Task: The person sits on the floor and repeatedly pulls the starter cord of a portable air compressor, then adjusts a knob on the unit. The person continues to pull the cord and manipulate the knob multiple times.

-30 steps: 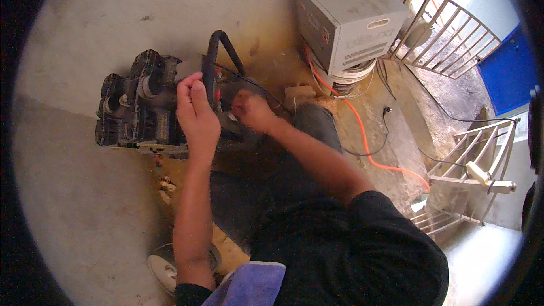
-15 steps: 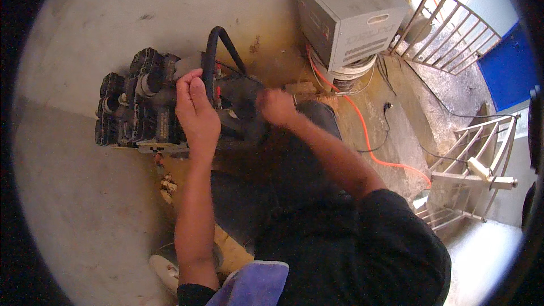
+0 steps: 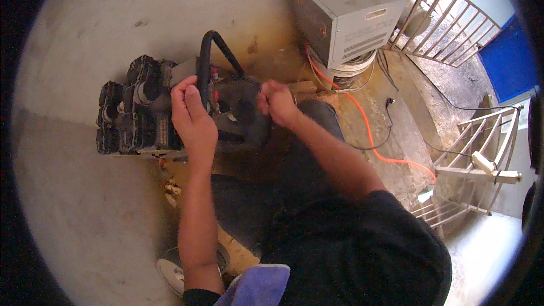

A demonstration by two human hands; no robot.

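A machine with several black ribbed heads (image 3: 141, 105), likely an air compressor, sits against the wall. From its top rises a black padded carrying handle (image 3: 207, 51). Just beside the left post of that handle is my left hand (image 3: 194, 122), fingers curled together with the thumb alongside; whatever they pinch is hidden. To the right, my right hand (image 3: 279, 103) is closed near the machine's dark rounded body. A thin black cable (image 3: 249, 79) runs from below the handle to its fingers. Small red parts (image 3: 215, 96) show between the hands.
A grey vented metal box (image 3: 351, 20) stands on a white bucket (image 3: 352, 71) at the back. An orange hose (image 3: 368, 130) and a black cord with a plug (image 3: 390, 103) cross the floor. Metal railings (image 3: 447, 20) stand at the right. A purple cloth (image 3: 258, 284) hangs near my body.
The view has shifted slightly, so the machine sits a little lower. My right hand, smeared by motion before, now shows more sharply. My left hand stays beside the handle.
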